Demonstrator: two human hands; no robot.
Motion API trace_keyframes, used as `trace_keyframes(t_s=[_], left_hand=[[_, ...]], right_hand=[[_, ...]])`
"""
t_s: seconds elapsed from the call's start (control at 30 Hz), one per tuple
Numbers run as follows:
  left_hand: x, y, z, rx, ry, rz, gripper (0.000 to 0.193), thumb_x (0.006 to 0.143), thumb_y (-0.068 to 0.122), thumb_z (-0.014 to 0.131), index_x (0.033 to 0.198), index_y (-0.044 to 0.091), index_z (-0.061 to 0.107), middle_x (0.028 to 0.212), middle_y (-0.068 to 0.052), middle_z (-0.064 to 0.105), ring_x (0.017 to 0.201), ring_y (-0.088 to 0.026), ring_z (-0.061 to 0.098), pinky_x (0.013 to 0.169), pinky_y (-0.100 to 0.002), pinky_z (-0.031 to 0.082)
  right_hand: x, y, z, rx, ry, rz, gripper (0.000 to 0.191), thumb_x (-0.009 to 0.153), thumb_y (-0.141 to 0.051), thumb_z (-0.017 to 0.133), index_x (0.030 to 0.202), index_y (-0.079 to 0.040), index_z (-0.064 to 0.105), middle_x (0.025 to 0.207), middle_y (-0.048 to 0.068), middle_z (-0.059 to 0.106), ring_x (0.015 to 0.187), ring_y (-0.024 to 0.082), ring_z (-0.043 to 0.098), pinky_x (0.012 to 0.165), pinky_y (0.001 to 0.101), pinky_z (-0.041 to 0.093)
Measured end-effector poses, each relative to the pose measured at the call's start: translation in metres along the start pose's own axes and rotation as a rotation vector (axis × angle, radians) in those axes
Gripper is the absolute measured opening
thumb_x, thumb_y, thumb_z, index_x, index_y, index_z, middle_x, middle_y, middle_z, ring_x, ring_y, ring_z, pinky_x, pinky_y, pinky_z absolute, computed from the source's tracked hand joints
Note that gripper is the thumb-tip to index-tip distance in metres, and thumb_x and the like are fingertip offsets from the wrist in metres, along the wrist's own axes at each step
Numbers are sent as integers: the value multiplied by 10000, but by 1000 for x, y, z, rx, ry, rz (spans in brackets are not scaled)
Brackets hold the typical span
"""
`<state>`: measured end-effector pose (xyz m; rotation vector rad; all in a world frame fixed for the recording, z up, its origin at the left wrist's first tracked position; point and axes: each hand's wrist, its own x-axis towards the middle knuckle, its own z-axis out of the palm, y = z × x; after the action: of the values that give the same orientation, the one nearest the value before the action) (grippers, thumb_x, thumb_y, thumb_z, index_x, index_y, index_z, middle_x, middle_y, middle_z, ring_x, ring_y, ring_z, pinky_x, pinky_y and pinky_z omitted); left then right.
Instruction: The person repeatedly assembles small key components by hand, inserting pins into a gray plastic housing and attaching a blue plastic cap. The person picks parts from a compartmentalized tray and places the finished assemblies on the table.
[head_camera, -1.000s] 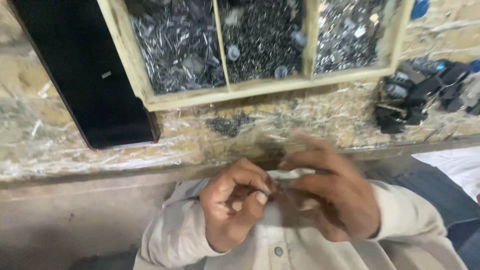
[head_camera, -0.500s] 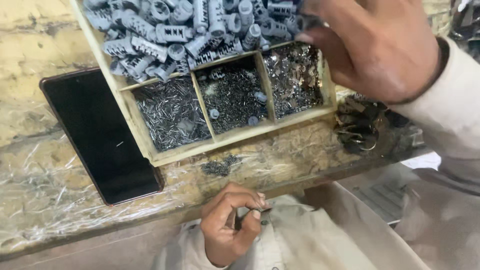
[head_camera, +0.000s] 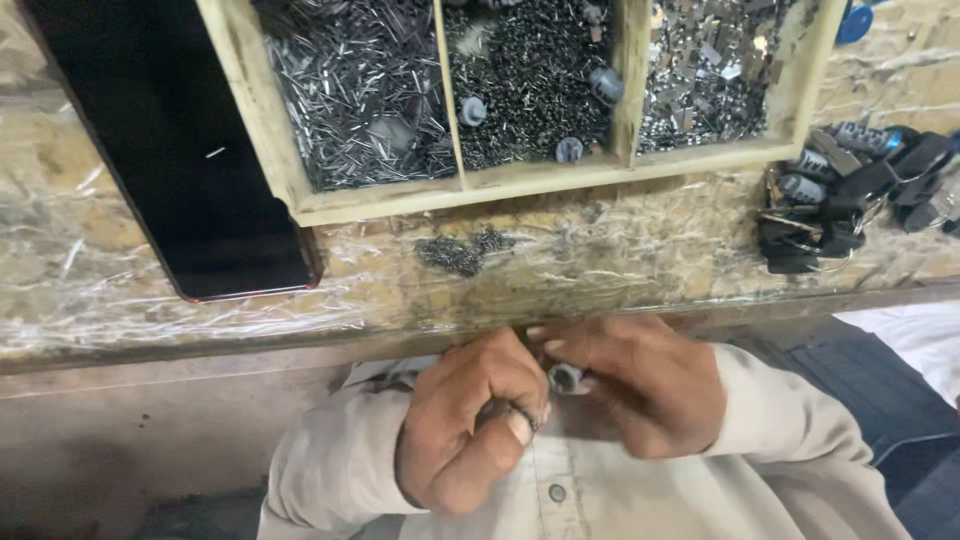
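Your right hand (head_camera: 640, 385) has come back down from the tray, where it was reaching half a second ago, and now meets your left hand (head_camera: 470, 425) in the lower middle of the frame, close against your shirt front. Between them sits a small grey cylindrical part (head_camera: 565, 378): your right fingertips are pressed together around it, and your left thumb and forefinger close in on its near end, pinching it from the other side. That return suggests you fetched a piece and are now fitting it by hand.

Above your hands runs the plastic-covered bench edge (head_camera: 640, 260). At the top of the frame is the wooden divided tray (head_camera: 380, 200); its left compartment holds thin metal pins (head_camera: 350, 90), the middle one fine dark bits with a few grey caps, the right one flat metal pieces. A small dark heap of loose bits (head_camera: 462, 250) lies just below the tray. A black phone (head_camera: 170, 150) rests at upper left, a bunch of keys (head_camera: 850, 195) at right. Nothing lies between your hands and the tray.
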<state>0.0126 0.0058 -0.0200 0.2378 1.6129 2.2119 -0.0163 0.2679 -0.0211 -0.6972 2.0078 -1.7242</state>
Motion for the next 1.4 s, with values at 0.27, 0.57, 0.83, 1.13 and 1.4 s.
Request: trace_keyframes(t_s=[0.27, 0.57, 0.83, 1.13, 1.4], left_hand=[[16, 27, 6, 69, 13, -204, 79, 903, 53, 646, 949, 41, 583, 854, -72, 594, 687, -157, 615, 622, -284, 492], [9, 25, -11, -112, -158, -605, 74, 861, 63, 657, 851, 43, 586, 593, 2, 536, 542, -61, 474, 504, -265, 384], [11, 37, 32, 699, 187, 44, 162, 809, -2, 675, 965, -16, 634, 907, -158, 658, 779, -286, 691, 689, -357, 567], [-4, -23, 27, -710, 58, -93, 122, 966, -67, 674, 1087, -64, 672, 1070, -264, 739, 952, -320, 753, 822, -452, 649], [-4, -20, 31, -322, -7, -130, 112, 926, -111, 688, 957, -3, 682, 1105, -270, 791, 981, -307, 824, 830, -394, 672]], right_hand=[[-29, 22, 20, -48, -32, -239, 492, 833, 144, 680, 1283, 111, 486, 1072, 269, 696, 907, 364, 778, 752, 427, 655], [-21, 12, 23, -167, -175, -265, 568, 776, 12, 705, 1279, 169, 495, 1000, 277, 680, 810, 365, 741, 683, 438, 620], [17, -2, 11, -562, -232, -715, 325, 863, 98, 651, 1131, 244, 538, 906, 252, 643, 775, 336, 712, 702, 508, 674], [50, -65, -51, -898, -54, 40, 359, 801, -333, 737, 1049, -86, 658, 919, 81, 702, 931, 368, 719, 743, 478, 573], [65, 0, -149, -1200, 86, -79, 238, 861, 28, 799, 1045, 21, 649, 955, 177, 646, 824, 345, 620, 698, 422, 507]])
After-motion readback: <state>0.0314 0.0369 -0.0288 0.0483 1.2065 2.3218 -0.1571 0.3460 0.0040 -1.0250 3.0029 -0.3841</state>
